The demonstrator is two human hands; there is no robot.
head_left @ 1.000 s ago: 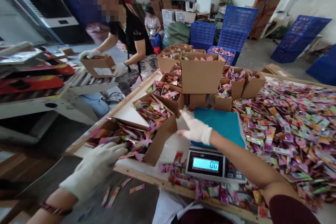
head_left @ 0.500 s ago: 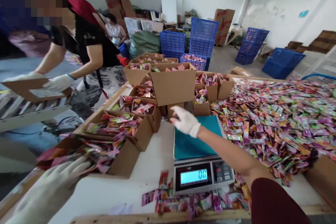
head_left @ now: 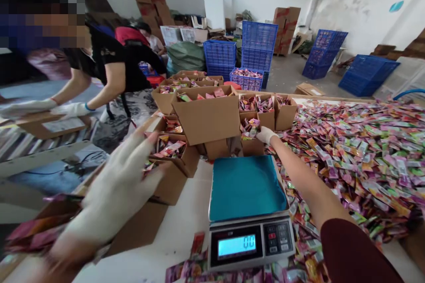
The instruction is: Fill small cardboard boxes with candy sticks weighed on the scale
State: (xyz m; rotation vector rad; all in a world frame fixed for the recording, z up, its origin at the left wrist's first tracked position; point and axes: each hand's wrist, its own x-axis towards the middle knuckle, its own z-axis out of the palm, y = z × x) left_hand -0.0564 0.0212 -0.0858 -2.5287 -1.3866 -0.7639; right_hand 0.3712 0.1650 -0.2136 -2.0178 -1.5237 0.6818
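My left hand, in a white glove and blurred by motion, is over the filled cartons on the left. Its fingers are spread and nothing shows in them. Under and beside it are an open carton and another carton with snack packets. My right hand, also gloved, is closed at the right edge of a small open carton full of packets; its fingertips are partly hidden. Between my arms stands a digital scale with a bare teal platform, its display reading 0.0.
A large pile of packets covers the table's right side. A tall filled carton stands behind the scale, with more cartons around it. At left, a co-worker's gloved hands rest on a carton. Blue crates stand behind.
My left hand has lifted from the near-left carton and moved forward and right. My right hand has gone from above the scale to the small carton behind it. The co-worker's carton now lies flat.
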